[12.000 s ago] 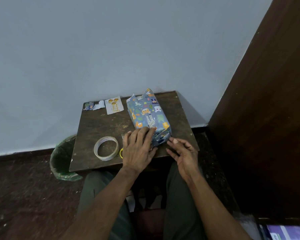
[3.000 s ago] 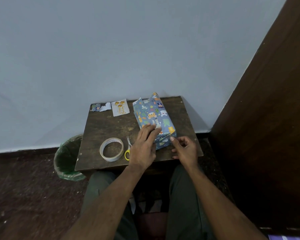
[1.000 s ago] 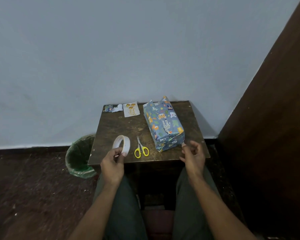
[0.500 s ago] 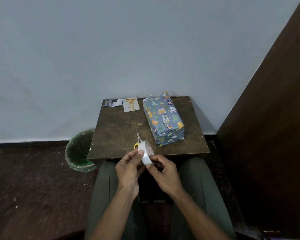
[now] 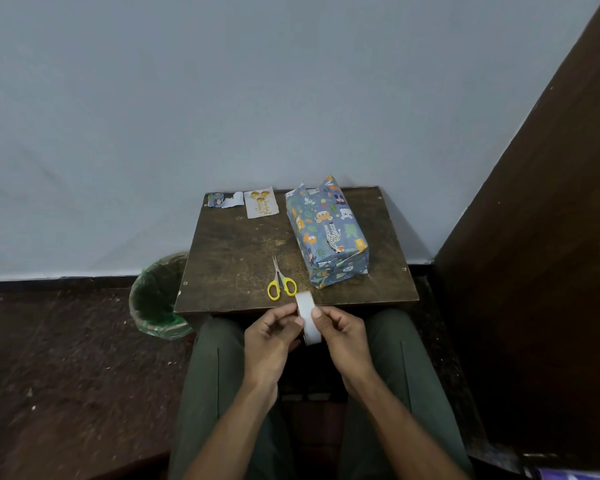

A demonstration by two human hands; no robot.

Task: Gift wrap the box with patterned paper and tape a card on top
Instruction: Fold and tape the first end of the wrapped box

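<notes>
A roll of white tape is held edge-on between both hands, just off the near edge of the tabletop and above the lap. The left hand is curled around the roll from the 9 o'clock side, its thumb and fingertips pinching the rim. The right hand is curled on the 3 o'clock side, with its thumb laid on the roll's outer band. Whether a free tape end has been lifted cannot be told.

The box, covered in blue paper printed with animals, is seen lying on the right half of the tabletop, its long axis running from about 11 o'clock to 5 o'clock. Its near end is folded shut, while loose paper points are seen standing up at its far end. No hand is touching it.

A pair of yellow-handled scissors is laid at 9 o'clock of the box's near end, blades closed and pointing toward 12 o'clock. A small card with gold ornaments is placed at the far edge, at 9 o'clock of the box's far end, lying flat and apart from the box. A paper scrap is found just beside the card, in the far left corner.

A green-lined waste bin is set on the floor at 9 o'clock of the tabletop.
</notes>
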